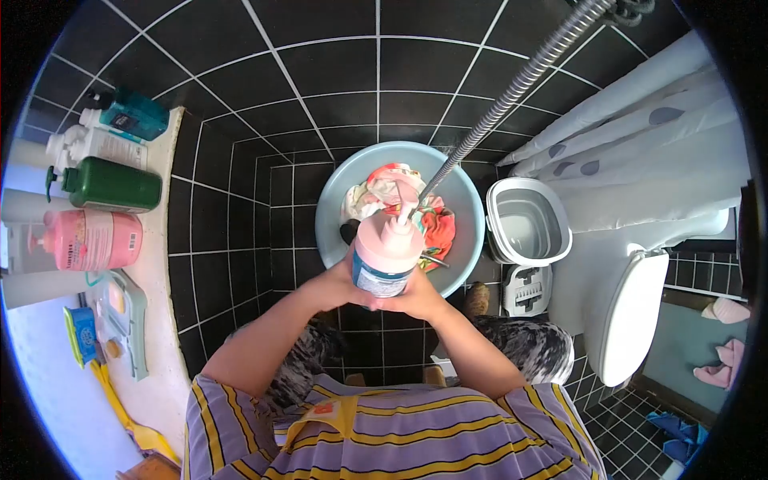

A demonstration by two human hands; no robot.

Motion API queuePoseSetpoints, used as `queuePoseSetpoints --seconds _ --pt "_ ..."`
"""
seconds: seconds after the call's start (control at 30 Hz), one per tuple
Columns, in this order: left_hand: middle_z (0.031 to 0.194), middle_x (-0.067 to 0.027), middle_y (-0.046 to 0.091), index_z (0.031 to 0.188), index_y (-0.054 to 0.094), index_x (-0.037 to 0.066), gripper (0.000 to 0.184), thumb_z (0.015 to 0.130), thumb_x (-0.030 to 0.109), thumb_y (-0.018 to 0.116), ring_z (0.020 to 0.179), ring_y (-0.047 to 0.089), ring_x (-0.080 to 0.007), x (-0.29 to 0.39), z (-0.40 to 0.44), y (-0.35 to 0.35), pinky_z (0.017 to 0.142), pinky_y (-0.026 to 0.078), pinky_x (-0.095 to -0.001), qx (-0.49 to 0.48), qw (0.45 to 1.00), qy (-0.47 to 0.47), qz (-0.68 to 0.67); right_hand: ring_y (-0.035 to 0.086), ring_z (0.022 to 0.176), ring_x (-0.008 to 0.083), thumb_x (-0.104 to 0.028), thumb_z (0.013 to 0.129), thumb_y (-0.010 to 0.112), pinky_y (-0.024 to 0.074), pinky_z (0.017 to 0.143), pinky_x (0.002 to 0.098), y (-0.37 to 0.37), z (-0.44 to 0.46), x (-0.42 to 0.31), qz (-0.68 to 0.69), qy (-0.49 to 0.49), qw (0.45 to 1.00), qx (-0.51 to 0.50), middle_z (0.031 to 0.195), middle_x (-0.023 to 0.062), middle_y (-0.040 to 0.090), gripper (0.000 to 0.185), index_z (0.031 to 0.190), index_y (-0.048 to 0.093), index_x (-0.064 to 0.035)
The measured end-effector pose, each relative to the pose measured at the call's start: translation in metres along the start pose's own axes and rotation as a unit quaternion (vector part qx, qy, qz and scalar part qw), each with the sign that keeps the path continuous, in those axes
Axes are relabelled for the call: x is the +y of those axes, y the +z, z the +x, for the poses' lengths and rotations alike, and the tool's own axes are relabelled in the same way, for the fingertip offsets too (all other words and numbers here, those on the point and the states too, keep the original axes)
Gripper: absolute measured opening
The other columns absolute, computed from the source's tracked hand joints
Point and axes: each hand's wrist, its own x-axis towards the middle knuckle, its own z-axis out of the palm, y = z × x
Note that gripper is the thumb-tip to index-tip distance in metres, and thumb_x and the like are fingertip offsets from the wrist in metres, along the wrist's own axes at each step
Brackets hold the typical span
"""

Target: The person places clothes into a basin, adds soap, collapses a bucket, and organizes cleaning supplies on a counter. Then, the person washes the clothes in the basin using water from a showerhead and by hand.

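Both left hand and right hand clamping pump bottle, basin rim curving beyond grip, clothes lying inside, dark tiles leaving room left of grip

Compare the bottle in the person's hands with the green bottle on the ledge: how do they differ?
Colour: the held bottle has a pink top and pump over a blue body; the green bottle is dark green.
Label: the held bottle shows a pale printed label; none shows on the green bottle.
Support: the left hand and right hand hold the held bottle; the green bottle rests on the ledge.
Both have pump heads.
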Motion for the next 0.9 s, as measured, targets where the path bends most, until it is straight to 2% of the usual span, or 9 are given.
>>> queuePoseSetpoints --seconds 0.13,0.2,0.27,0.33,0.37,0.47,0.7,0.8,0.9 --pt "0.146 -0.0095 0.038 0.153 0.011 0.008 0.123 0.059 0.01 0.089 0.135 0.039 -0.0206 0.009 0.0 0.032 0.11 0.035 -0.0386 0.035 0.996 0.055 -0.054 0.032 0.139 0.0318 -0.046 0.059 0.091 0.0245 0.115 0.0438 -0.027 -0.003 -0.047 -0.294 -0.126 0.947 0.029 0.149 0.0193 0.03 0.13 0.152 0.011 -0.0023" --pt "0.141 -0.0103 0.045 0.151 0.017 0.005 0.117 0.059 0.007 0.088 0.131 0.044 -0.0213 0.02 -0.001 0.043 0.109 0.036 -0.0387 0.08 0.992 0.083 -0.049 0.032 0.139 0.036 -0.052 0.063 0.087 0.028 0.113 0.0467 -0.019 -0.005 -0.079 -0.072 -0.159 0.978 0.112 0.148 0.022 0.029 0.133 0.154 0.002 -0.0057" --pt "0.145 -0.011 0.039 0.152 0.014 0.007 0.118 0.061 0.011 0.089 0.135 0.039 -0.0219 0.009 0.002 0.042 0.111 0.033 -0.0387 0.066 0.989 0.133 0.018 0.043 0.132 0.0356 -0.039 0.078 0.081 0.0375 0.108 0.0459 0.005 0.0 -0.113 -0.039 -0.158 0.966 0.2 0.147 0.0255 0.03 0.12 0.154 -0.008 -0.0094" --pt "0.147 -0.0121 0.035 0.152 0.014 0.006 0.118 0.062 0.016 0.09 0.138 0.033 -0.0232 0.003 0.002 0.048 0.112 0.03 -0.0385 0.097 0.975 0.169 0.105 0.046 0.13 0.0337 -0.024 0.076 0.083 0.0403 0.106 0.0452 0.018 0.007 -0.111 -0.146 -0.188 0.949 0.206 0.143 0.0258 0.037 0.118 0.154 -0.005 -0.0086" --pt "0.146 -0.0128 0.036 0.151 0.016 0.006 0.115 0.063 0.014 0.089 0.138 0.033 -0.024 0.002 0.003 0.054 0.112 0.03 -0.0388 0.084 0.981 0.175 0.018 0.049 0.127 0.0343 -0.017 0.07 0.087 0.0418 0.105 0.0432 0.031 0.009 -0.119 -0.162 -0.131 0.946 0.247 0.136 0.0255 0.045 0.119 0.153 0.003 -0.0041" --pt "0.145 -0.0127 0.037 0.15 0.019 0.006 0.111 0.063 0.012 0.087 0.137 0.035 -0.0243 0.002 0.005 0.057 0.111 0.031 -0.0393 0.121 0.971 0.203 0.046 0.053 0.123 0.0341 -0.02 0.067 0.089 0.0434 0.103 0.0404 0.032 0.026 -0.109 -0.377 -0.182 0.866 0.275 0.131 0.026 0.05 0.116 0.151 0.012 0.0009" --pt "0.14 -0.0137 0.042 0.146 0.023 0.006 0.105 0.06 0.011 0.085 0.132 0.041 -0.0253 0.016 0.025 0.047 0.109 0.033 -0.0392 0.173 0.949 0.241 0.109 0.061 0.112 0.0344 -0.015 0.065 0.084 0.0491 0.095 0.0392 0.032 0.058 -0.112 -0.336 -0.153 0.879 0.302 0.123 0.0234 0.057 0.1 0.146 0.026 -0.0018" --pt "0.138 -0.0139 0.044 0.143 0.027 0.005 0.102 0.059 0.012 0.085 0.13 0.043 -0.0253 0.015 0.035 0.046 0.109 0.034 -0.0391 0.181 0.952 0.226 0.096 0.061 0.1 0.0226 -0.01 0.067 0.08 0.0498 0.088 0.0353 0.026 0.065 -0.114 -0.391 -0.152 0.852 0.313 0.112 0.0169 0.058 0.091 0.143 0.029 -0.0057" --pt "0.138 -0.0139 0.045 0.144 0.025 0.005 0.107 0.057 0.014 0.085 0.13 0.044 -0.0251 0.024 0.041 0.044 0.109 0.034 -0.0381 0.177 0.961 0.18 0.116 0.062 0.096 0.0229 -0.01 0.067 0.081 0.0505 0.086 0.0343 0.016 0.069 -0.108 -0.414 -0.175 0.83 0.33 0.111 0.0178 0.059 0.086 0.138 0.034 -0.0064"
